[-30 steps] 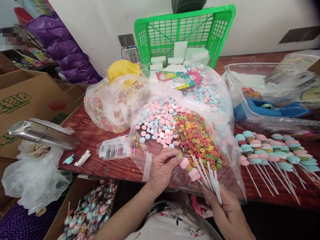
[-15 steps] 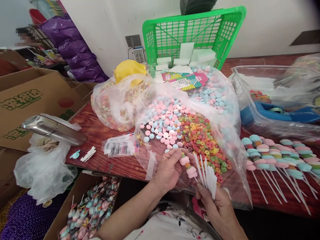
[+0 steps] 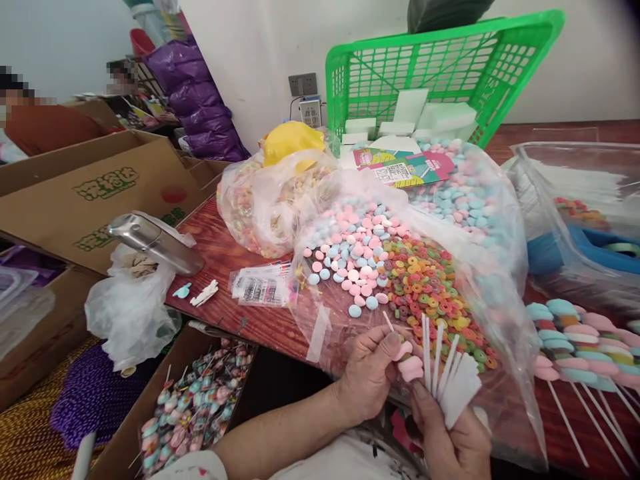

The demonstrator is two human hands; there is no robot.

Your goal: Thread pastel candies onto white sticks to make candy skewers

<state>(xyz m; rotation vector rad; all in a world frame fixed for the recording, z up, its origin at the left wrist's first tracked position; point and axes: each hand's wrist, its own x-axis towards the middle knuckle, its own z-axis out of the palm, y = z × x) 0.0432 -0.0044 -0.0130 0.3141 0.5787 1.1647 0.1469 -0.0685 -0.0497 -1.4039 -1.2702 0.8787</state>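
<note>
My left hand [image 3: 367, 377] is closed, thumb and fingers pinching around the upper part of a candy skewer [image 3: 411, 368]. Pink candies show on the skewer just right of my fingers, and a white stick tip pokes out above them. My right hand [image 3: 447, 427] is closed round a fan of white paper sticks [image 3: 457, 377]; its thumb is by the skewer's lower end. Beyond my hands, pink, blue and white round candies [image 3: 355, 267] lie on a clear plastic bag beside a heap of coloured gummy rings [image 3: 430, 287].
Finished candy skewers [image 3: 575, 340] lie at the right. A green basket [image 3: 345, 50] and a clear bin [image 3: 580, 167] stand behind. Leftward are labels [image 3: 260, 287], a steel flask [image 3: 160, 243] and a box of wrapped skewers [image 3: 195, 400]. People sit far left.
My view has swung left, so things appear further right. A stick tip now sticks out above my left fingers, and my hands are closer together around the candy skewer.
</note>
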